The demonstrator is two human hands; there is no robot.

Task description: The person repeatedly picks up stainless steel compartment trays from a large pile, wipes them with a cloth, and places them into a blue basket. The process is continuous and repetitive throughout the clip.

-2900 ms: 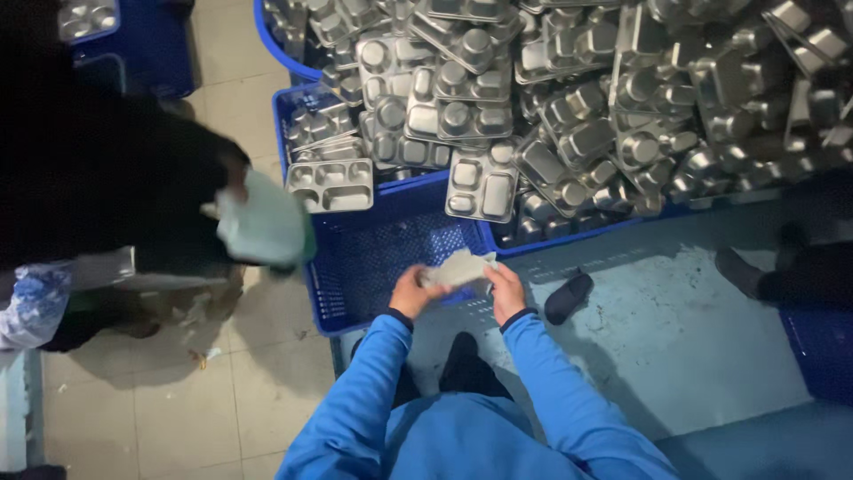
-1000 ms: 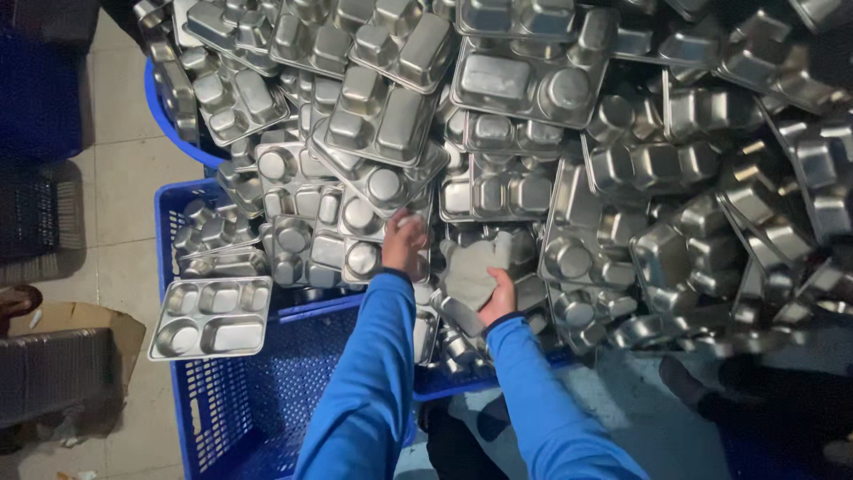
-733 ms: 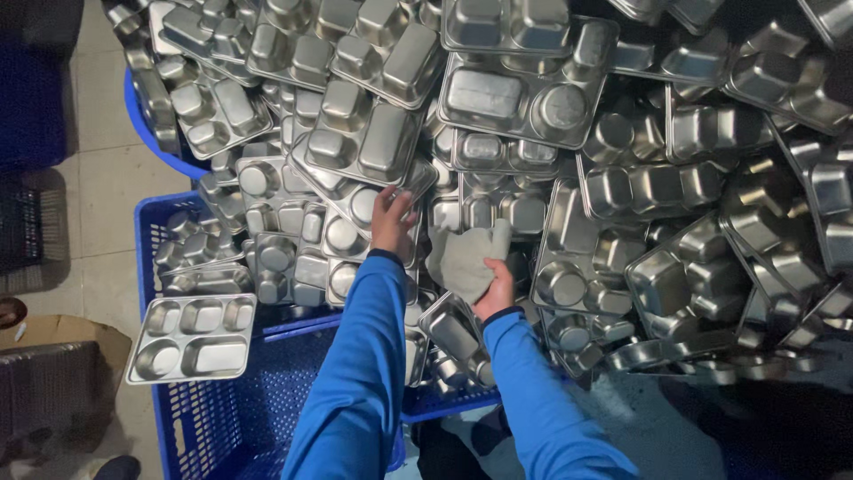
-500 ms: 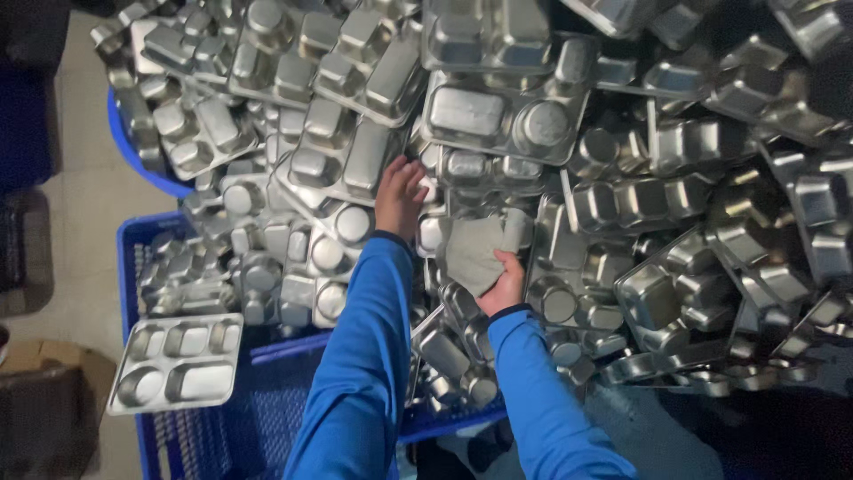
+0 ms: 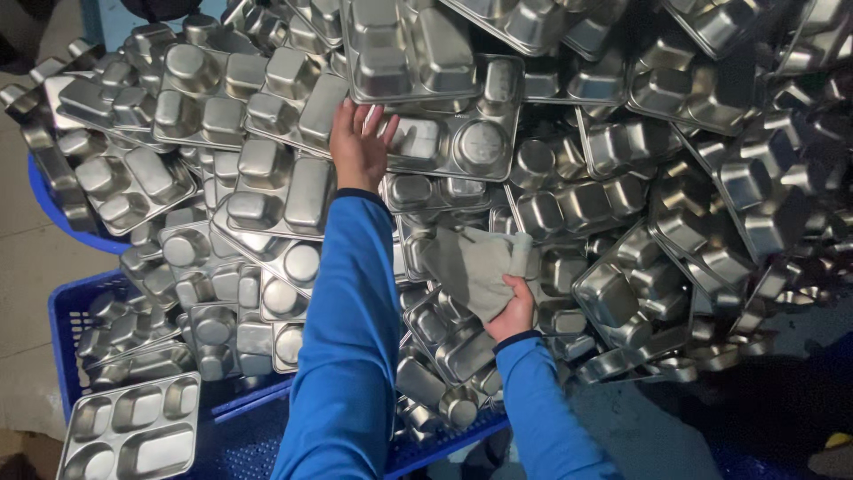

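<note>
Head view: the left hand (image 5: 358, 142) has stretched higher up the heap, fingers spread flat on an upturned steel tray (image 5: 449, 133), while the right hand (image 5: 513, 307) keeps clutching the grey cloth (image 5: 475, 267) (lower, mid-pile), wiping evidently paused.

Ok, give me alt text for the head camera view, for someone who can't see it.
A person in blue sleeves reaches the left hand onto a steel compartment tray atop a huge heap, while the right hand holds a grey cloth. A blue crate sits below.
</note>
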